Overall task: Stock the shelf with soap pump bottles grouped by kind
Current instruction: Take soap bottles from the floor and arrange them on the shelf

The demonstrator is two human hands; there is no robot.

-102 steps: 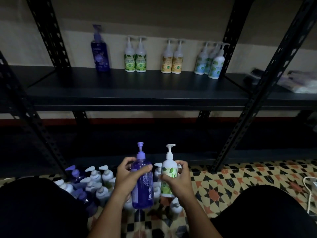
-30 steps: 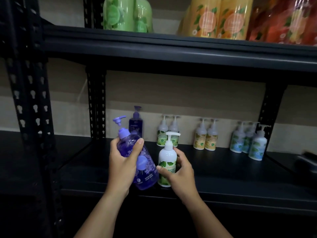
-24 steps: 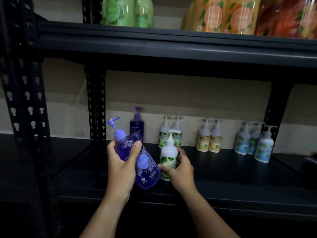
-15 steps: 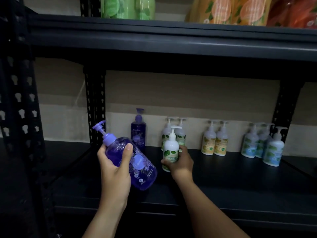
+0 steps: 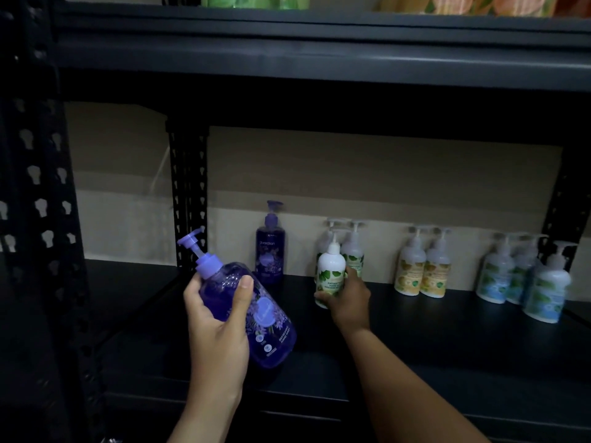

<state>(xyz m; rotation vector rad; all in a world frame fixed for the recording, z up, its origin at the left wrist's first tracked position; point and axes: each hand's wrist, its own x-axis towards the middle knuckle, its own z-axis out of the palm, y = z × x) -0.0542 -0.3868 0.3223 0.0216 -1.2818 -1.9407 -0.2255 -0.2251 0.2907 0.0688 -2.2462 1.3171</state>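
Black metal shelf fills the lower frame. The left hand wraps the large purple translucent pump bottle at centre-left, tilted, its nozzle toward upper left; likely heavy, slick, best held mid-body. Right hand clasps the small white green-leaf bottle upright at centre, probably light.
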